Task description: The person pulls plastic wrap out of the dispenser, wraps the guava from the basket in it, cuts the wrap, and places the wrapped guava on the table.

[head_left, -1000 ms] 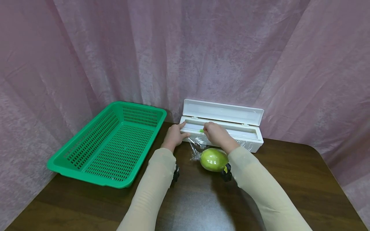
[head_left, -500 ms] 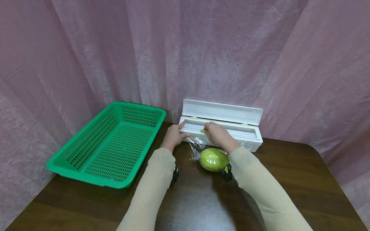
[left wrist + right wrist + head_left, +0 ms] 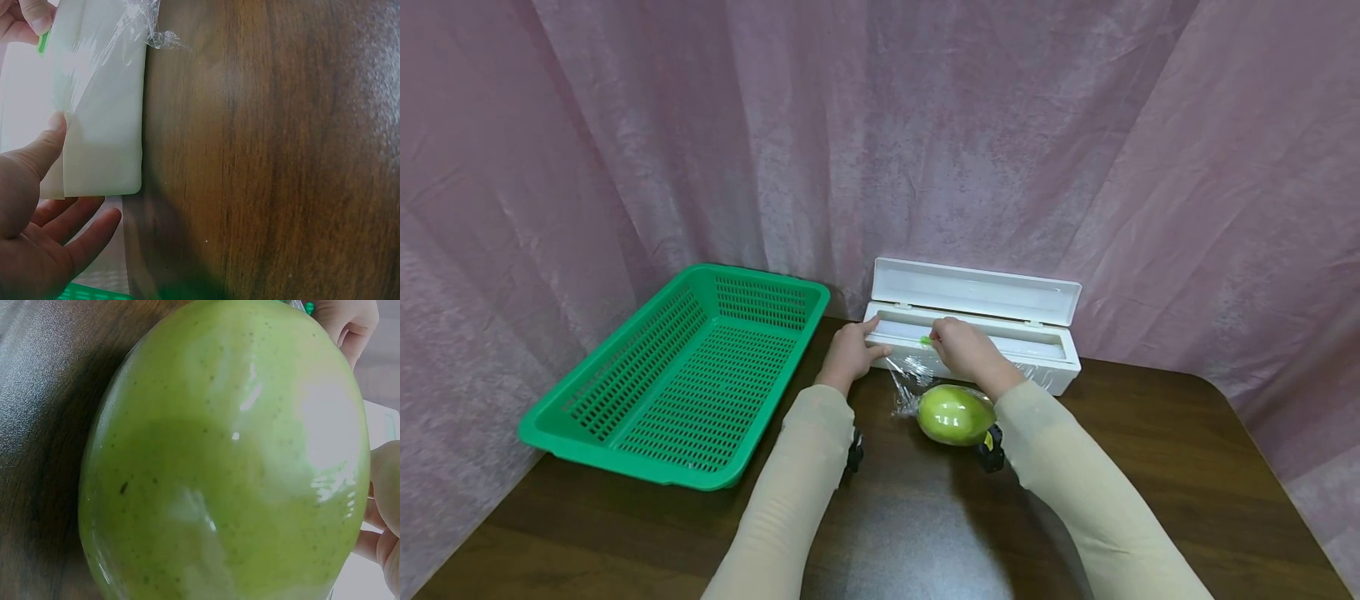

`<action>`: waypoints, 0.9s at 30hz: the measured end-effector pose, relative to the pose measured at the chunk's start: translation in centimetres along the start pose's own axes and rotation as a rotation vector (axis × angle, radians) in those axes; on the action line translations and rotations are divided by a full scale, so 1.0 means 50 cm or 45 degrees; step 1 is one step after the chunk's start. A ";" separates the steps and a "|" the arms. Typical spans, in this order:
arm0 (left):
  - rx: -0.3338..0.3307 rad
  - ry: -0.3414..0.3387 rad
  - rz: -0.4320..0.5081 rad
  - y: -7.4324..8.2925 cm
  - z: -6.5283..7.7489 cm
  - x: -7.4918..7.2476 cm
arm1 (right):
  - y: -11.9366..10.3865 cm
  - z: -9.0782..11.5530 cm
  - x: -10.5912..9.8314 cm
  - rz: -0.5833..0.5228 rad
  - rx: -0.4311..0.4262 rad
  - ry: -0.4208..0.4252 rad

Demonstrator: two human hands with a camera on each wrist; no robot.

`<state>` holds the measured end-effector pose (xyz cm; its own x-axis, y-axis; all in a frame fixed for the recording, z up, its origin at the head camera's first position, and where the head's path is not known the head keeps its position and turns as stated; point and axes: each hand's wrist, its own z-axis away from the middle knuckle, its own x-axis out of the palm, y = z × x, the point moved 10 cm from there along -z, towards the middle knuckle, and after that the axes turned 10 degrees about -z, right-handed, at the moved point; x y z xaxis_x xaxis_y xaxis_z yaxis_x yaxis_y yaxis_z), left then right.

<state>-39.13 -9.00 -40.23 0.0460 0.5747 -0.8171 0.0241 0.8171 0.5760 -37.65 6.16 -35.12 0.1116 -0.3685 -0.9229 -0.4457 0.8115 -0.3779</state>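
A long white cling film dispenser box (image 3: 1056,377) stands at the back of the table with its lid (image 3: 977,292) raised. My left hand (image 3: 848,357) holds its left end, thumb on the front edge and fingers round the end face. Between the fingertips of my right hand (image 3: 966,350) is a small green slide cutter (image 3: 43,42), pinched on the box's front rail. Clear cling film (image 3: 912,392) hangs from the box front down to a green mango-like fruit (image 3: 955,415). The fruit, wrapped in film, lies below my right wrist and fills most of the right wrist view.
A green plastic basket (image 3: 715,478) with slotted walls stands on the left side of the dark wooden table (image 3: 895,533). A pink curtain (image 3: 970,133) hangs close behind the box.
My right hand and the green cutter appear a touch farther right along the rail. The left hand, box and fruit look nearly unmoved.
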 end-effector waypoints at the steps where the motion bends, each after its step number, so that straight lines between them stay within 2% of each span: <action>1: 0.000 -0.001 -0.001 0.000 0.000 0.000 | 0.000 0.000 0.000 0.003 -0.003 0.003; 27: -0.002 -0.009 0.008 -0.005 -0.007 0.004 | 0.010 0.007 -0.003 -0.008 0.003 -0.009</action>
<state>-39.48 -9.05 -40.55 0.0534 0.5798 -0.8130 0.0221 0.8133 0.5814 -37.59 6.76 -35.20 0.1208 -0.3699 -0.9212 -0.4431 0.8103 -0.3835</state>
